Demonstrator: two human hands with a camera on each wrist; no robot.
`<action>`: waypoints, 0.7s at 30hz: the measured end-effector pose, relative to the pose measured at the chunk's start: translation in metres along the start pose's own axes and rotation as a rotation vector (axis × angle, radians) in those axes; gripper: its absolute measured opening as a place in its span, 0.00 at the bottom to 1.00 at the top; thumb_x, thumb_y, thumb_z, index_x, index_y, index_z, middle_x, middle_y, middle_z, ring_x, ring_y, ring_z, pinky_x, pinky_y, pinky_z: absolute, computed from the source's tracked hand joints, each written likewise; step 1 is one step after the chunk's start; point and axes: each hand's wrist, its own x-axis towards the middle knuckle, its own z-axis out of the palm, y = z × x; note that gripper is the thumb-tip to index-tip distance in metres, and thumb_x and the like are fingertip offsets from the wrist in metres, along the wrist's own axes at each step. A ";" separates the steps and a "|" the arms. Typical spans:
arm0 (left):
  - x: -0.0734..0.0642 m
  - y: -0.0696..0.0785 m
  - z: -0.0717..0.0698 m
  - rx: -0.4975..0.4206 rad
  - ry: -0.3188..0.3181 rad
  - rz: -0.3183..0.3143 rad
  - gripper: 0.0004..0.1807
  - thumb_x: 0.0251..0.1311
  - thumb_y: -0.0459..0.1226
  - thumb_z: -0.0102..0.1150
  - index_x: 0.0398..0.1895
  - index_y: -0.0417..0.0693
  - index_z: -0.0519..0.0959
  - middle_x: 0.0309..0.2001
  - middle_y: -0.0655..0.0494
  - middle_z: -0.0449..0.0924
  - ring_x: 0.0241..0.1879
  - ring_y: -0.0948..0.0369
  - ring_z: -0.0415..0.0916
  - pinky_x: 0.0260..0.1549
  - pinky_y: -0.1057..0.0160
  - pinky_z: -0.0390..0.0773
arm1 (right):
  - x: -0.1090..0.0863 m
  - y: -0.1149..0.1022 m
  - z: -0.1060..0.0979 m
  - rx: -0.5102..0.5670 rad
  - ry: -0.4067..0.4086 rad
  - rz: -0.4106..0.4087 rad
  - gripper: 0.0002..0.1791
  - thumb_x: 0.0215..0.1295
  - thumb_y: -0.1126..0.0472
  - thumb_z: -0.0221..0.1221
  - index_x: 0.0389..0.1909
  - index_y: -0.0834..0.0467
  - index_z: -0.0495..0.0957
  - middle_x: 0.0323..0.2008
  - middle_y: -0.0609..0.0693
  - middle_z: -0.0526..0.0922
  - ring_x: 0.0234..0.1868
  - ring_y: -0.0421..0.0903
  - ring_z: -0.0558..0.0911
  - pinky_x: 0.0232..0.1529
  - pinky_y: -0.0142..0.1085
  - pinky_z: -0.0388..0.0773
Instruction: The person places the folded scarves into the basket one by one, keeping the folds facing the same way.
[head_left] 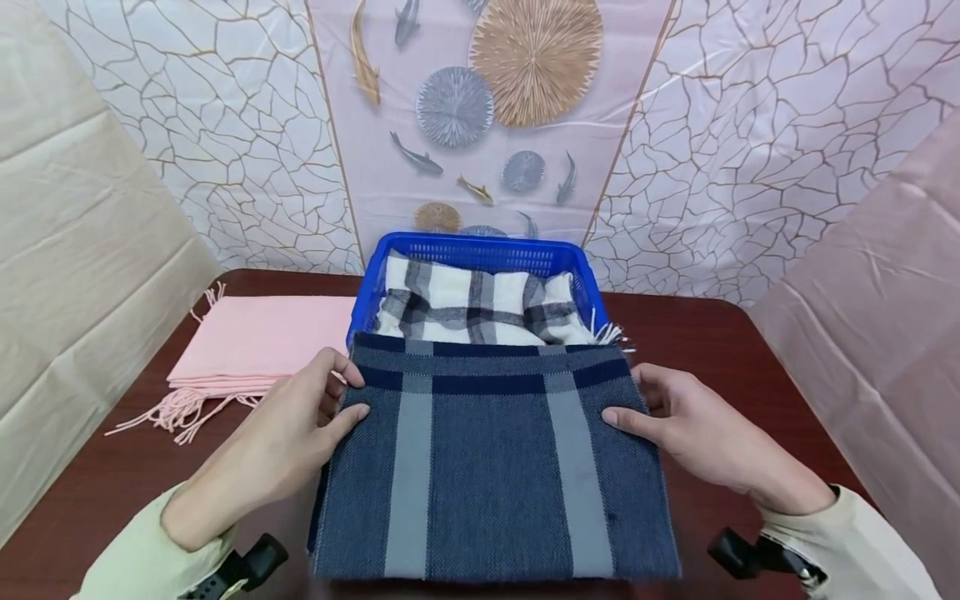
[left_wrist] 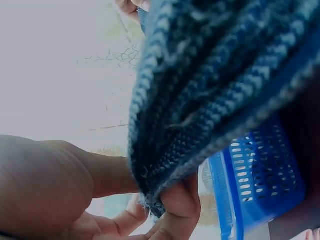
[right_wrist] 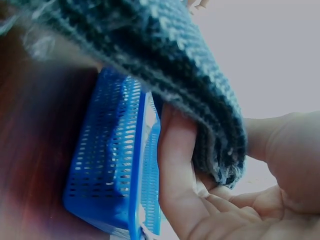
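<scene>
Blue-grey folded cloth [head_left: 491, 467] was pinched between thumb and fingers, by the left hand [head_left: 300, 417] at its ten o'clock, the right hand [head_left: 697, 429] at two; beyond it stood blue basket [head_left: 480, 246] at twelve, pink cloth [head_left: 273, 337] at ten.

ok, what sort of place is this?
Probably a staged tabletop set, perhaps indoors: a dark reddish-brown table stands between a creased beige fabric-like sheet on the left and a creased pinkish sheet on the right, with a white, gold-crackle-patterned backdrop behind.
</scene>
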 end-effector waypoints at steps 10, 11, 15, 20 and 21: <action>0.022 0.005 -0.010 0.011 0.034 0.030 0.13 0.67 0.34 0.64 0.50 0.44 0.73 0.34 0.50 0.80 0.31 0.61 0.76 0.33 0.60 0.75 | 0.009 -0.008 -0.013 -0.009 0.042 -0.033 0.23 0.69 0.41 0.62 0.50 0.55 0.76 0.33 0.49 0.81 0.34 0.44 0.77 0.32 0.37 0.70; 0.024 0.005 -0.011 0.014 0.036 0.032 0.13 0.67 0.34 0.64 0.50 0.44 0.73 0.34 0.50 0.80 0.31 0.60 0.76 0.34 0.59 0.75 | 0.011 -0.009 -0.014 -0.009 0.047 -0.029 0.23 0.69 0.41 0.62 0.49 0.56 0.75 0.30 0.49 0.78 0.31 0.44 0.75 0.31 0.37 0.68; 0.035 0.007 -0.014 0.029 0.026 0.019 0.13 0.68 0.35 0.63 0.51 0.43 0.72 0.37 0.46 0.80 0.34 0.58 0.79 0.37 0.56 0.76 | 0.018 -0.012 -0.019 0.017 0.044 -0.029 0.22 0.71 0.43 0.62 0.51 0.57 0.75 0.31 0.49 0.83 0.31 0.42 0.80 0.34 0.35 0.72; 0.047 0.010 -0.020 0.044 -0.002 0.001 0.14 0.70 0.36 0.61 0.52 0.42 0.71 0.39 0.44 0.80 0.35 0.56 0.80 0.38 0.55 0.76 | 0.029 -0.015 -0.028 -0.013 0.039 -0.038 0.22 0.72 0.44 0.61 0.53 0.57 0.76 0.35 0.48 0.86 0.34 0.42 0.83 0.39 0.37 0.74; 0.050 0.011 -0.021 0.045 -0.008 -0.003 0.14 0.70 0.36 0.60 0.53 0.42 0.71 0.39 0.43 0.80 0.36 0.55 0.80 0.38 0.55 0.76 | 0.031 -0.016 -0.030 -0.032 0.043 -0.037 0.23 0.72 0.43 0.60 0.53 0.57 0.75 0.34 0.48 0.85 0.33 0.43 0.81 0.36 0.37 0.73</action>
